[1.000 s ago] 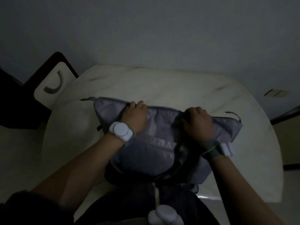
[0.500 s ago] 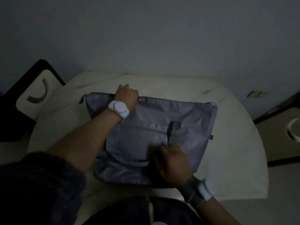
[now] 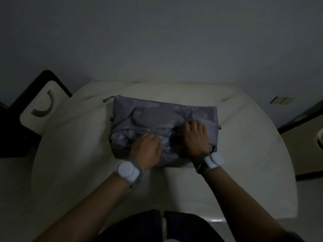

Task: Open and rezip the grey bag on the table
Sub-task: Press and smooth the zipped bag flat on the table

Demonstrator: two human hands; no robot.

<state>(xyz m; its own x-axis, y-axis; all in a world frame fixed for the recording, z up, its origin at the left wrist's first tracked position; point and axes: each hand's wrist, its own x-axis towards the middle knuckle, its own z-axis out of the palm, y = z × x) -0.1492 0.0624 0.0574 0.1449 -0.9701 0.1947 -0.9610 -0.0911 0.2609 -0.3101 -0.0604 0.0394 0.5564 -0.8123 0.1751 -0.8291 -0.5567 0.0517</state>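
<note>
The grey bag [image 3: 157, 116] lies flat and creased on the white round table [image 3: 73, 154], with its long side across my view. A zip pull tab [image 3: 105, 100] sticks out at its far left corner. My left hand [image 3: 146, 149] sits on the near middle of the bag, its fingers curled into the bunched fabric. My right hand [image 3: 195, 137] rests on the near right part, fingertips at a strap or seam. Between the two hands is a dark gap [image 3: 174, 137] in the fabric. The light is dim, so the zip itself is hard to make out.
A dark-framed chair with a white seat [image 3: 40, 109] stands at the table's left. Another chair [image 3: 319, 140] shows at the right edge. A plain wall with a socket plate [image 3: 281, 100] rises behind. My legs [image 3: 157, 226] are at the table's near edge.
My left hand has left the bag's far top edge and come to its near middle. My right hand has moved up onto the right part. The bag now lies farther from me and more bunched.
</note>
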